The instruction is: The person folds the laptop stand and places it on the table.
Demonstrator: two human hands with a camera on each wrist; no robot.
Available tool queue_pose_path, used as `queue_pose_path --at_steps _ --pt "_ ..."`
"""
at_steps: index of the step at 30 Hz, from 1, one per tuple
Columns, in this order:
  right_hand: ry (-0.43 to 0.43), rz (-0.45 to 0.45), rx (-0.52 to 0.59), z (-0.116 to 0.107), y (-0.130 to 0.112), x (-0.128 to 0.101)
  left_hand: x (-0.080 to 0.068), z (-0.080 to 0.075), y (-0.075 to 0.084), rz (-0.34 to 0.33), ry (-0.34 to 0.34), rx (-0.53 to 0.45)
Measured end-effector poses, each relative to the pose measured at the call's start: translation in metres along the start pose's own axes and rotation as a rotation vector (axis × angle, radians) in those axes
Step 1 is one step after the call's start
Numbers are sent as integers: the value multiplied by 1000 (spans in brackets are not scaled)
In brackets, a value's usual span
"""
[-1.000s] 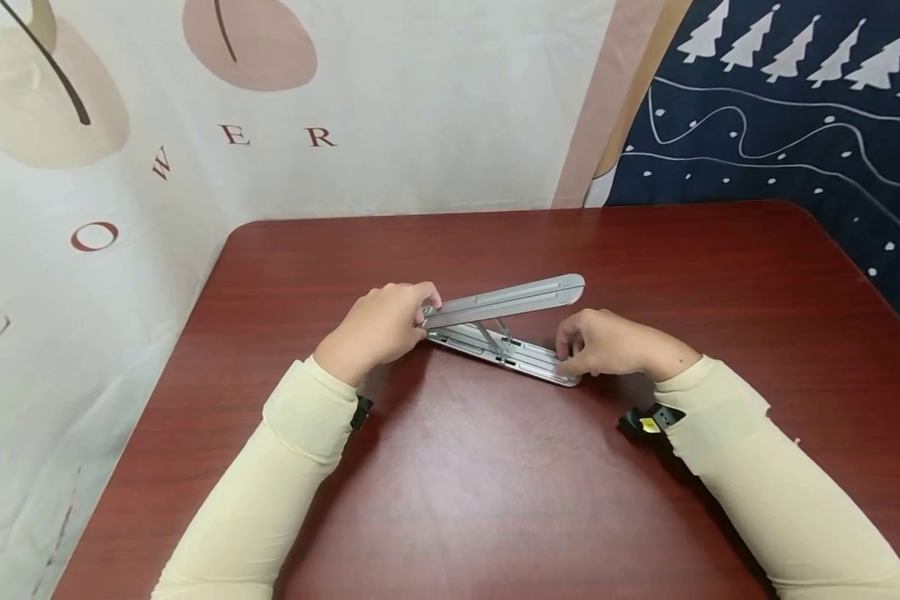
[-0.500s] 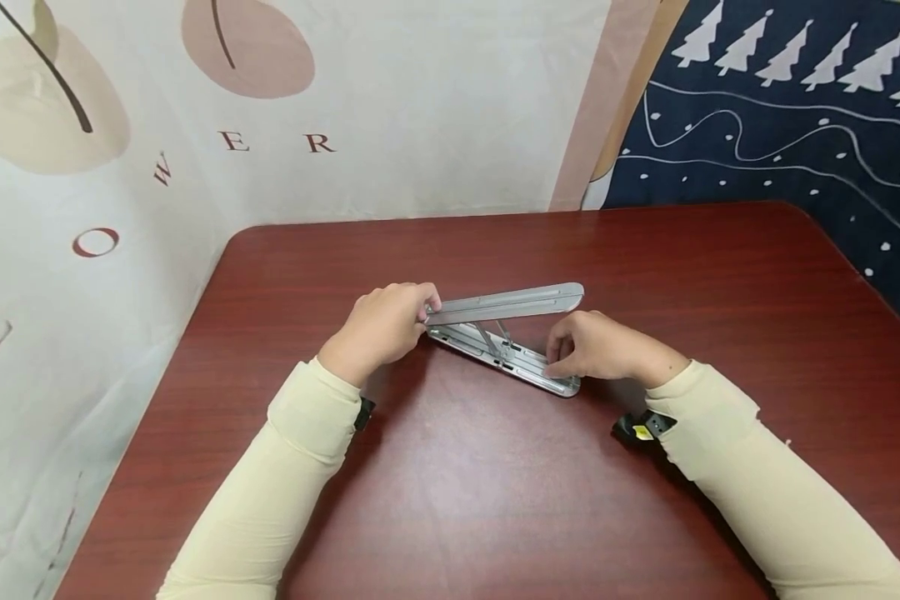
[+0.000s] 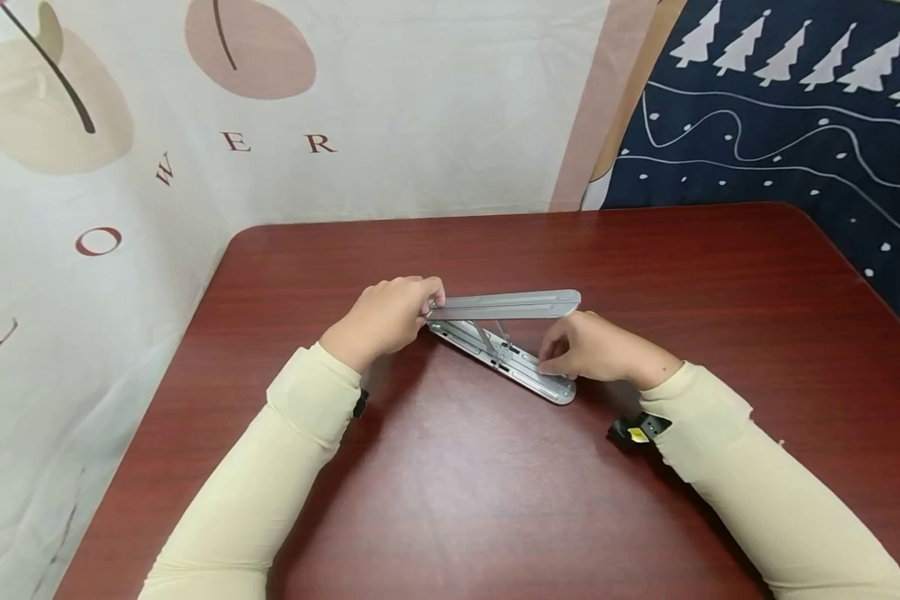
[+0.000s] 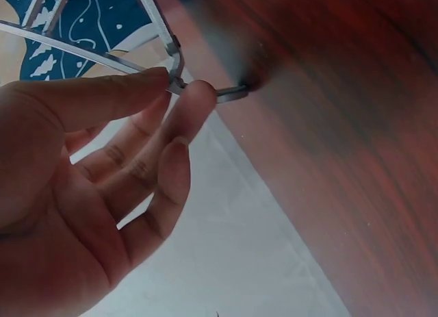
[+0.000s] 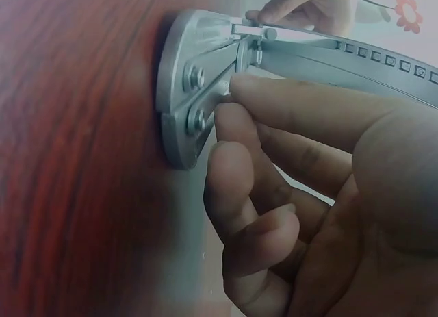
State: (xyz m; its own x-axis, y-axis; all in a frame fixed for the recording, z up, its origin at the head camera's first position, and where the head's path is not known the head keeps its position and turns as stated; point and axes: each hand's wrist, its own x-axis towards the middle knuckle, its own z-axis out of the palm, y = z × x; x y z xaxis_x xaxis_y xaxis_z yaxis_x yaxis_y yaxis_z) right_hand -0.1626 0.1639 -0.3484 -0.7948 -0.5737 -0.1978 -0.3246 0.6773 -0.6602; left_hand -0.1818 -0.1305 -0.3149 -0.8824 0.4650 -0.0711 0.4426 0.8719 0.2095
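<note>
A silver folding laptop stand [image 3: 528, 372] lies on the table in a sideways V. Its upper arm [image 3: 506, 306] spreads from the base, with thin struts [image 3: 483, 337] between them. At the V's left corner, my left hand [image 3: 390, 317] pinches the joined end between thumb and fingers; the left wrist view shows the pinch on a narrow metal bar [image 4: 113, 60]. My right hand [image 3: 596, 350] has its thumb and forefinger together on the base near its right end. In the right wrist view, a rounded end [image 5: 195, 91] with two screws shows just beyond those fingertips. The exact contact point is hidden.
The red-brown wood-grain table [image 3: 465, 492] has rounded back corners. Behind it hangs a white printed cloth [image 3: 450, 108], and a dark blue cloth [image 3: 765, 133] with white trees at the right. A black device [image 3: 633, 432] sits at my right wrist.
The stand's right end has swung a little toward me. My right hand has shifted slightly left along with it, while my left hand stays on the joined end.
</note>
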Motion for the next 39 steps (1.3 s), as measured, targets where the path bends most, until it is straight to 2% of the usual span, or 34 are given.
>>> queue_pose_path --at_steps 8,19,26,39 --pt "-19 -4 40 1 -2 -1 9 0 -2 21 5 -1" --pt "-86 -13 112 4 -4 -3 17 1 1 -8 24 7" --pt "-95 -40 151 6 -4 -4 23 3 1 -8 47 11" --pt "-112 -78 156 11 -8 -5 30 6 2 -11 60 15"
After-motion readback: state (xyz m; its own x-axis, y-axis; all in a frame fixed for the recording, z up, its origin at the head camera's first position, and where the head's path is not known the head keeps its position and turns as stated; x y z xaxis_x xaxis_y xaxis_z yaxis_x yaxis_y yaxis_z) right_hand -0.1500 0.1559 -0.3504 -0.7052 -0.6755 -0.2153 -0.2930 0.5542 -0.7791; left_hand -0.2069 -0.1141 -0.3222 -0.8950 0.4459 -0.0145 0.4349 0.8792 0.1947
